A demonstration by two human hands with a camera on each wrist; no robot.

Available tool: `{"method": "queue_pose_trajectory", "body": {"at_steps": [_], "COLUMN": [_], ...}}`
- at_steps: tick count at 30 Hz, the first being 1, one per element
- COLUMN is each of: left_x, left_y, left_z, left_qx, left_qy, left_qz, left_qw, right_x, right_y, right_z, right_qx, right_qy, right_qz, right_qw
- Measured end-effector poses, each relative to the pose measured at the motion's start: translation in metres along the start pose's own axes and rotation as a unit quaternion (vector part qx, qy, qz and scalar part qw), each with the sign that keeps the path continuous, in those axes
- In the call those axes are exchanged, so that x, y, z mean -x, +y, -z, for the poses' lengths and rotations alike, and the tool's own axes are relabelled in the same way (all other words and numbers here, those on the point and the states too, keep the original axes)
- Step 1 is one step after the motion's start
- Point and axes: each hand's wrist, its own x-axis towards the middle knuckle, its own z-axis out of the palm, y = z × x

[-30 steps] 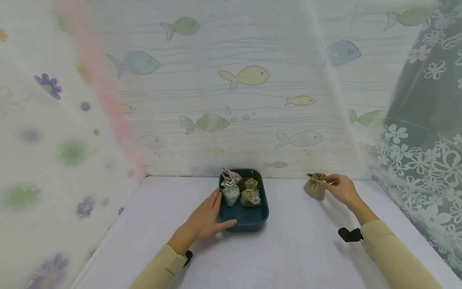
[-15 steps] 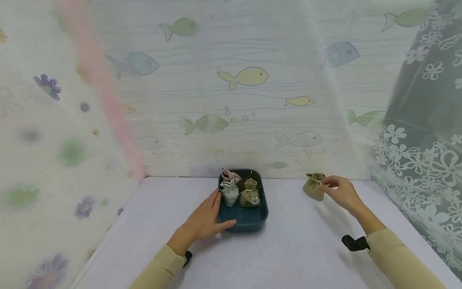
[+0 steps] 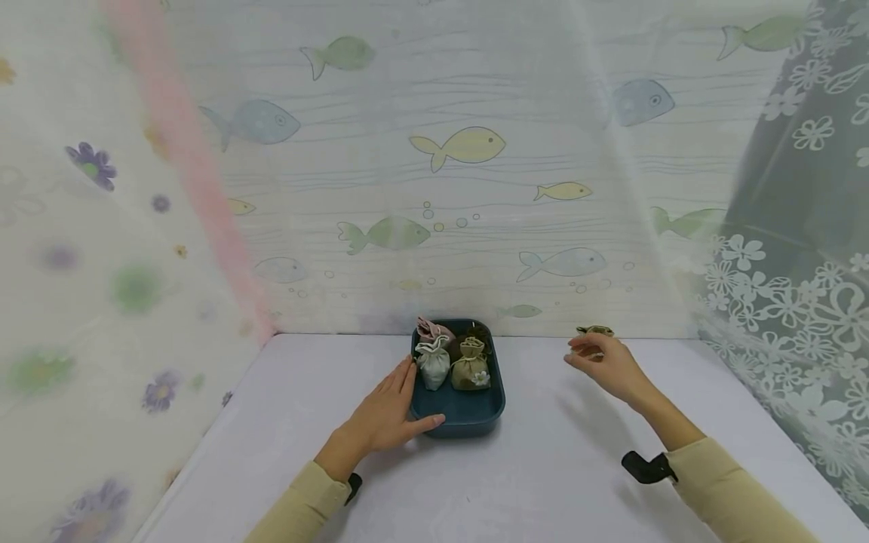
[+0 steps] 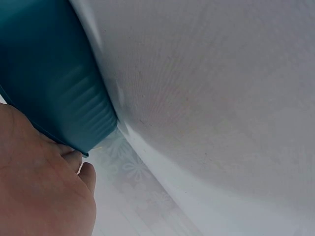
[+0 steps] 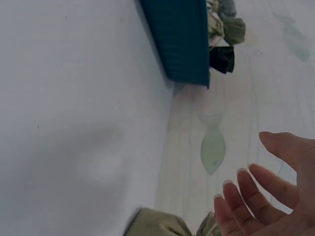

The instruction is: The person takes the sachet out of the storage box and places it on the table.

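My left hand [image 3: 382,413] rests with straight fingers along the left side of a dark blue plastic tub [image 3: 462,428], its thumb at the near rim. In the left wrist view the fingers touch the tub's wall [image 4: 54,73]. Small drawstring pouches fill the tub's far part: a pale grey one [image 3: 434,367], an olive one with a white flower [image 3: 470,369], a pink one [image 3: 431,329] and a dark one [image 3: 480,330]. To the right, my right hand [image 3: 611,369] holds nothing, its thumb apart from the fingers. Behind it another olive pouch [image 5: 156,223] sits on the table, mostly hidden in the head view.
A white-covered table [image 3: 529,467] carries everything. Behind it hangs a sheer curtain [image 3: 380,151] with printed fish, and flowered curtains close in both sides. The tub's near part shows its bare floor.
My right hand has let go of the olive pouch's neck and moved left in front of it. The pouch has stayed in place, and the left hand and tub have not moved.
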Motion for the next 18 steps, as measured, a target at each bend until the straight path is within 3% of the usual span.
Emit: {"method": "queue_pose_trajectory", "body": {"at_steps": [18], "left_x": [0.0], "left_y": [0.001], "left_z": [0.002], "left_qx": [-0.005], "left_qy": [-0.005], "left_qz": [0.0], "left_qw": [1.0], "right_x": [-0.017], "right_y": [-0.03], "right_z": [-0.058], "right_qx": [-0.039], "right_qy": [-0.024], "right_qz": [0.059], "right_qw": [0.9972]}}
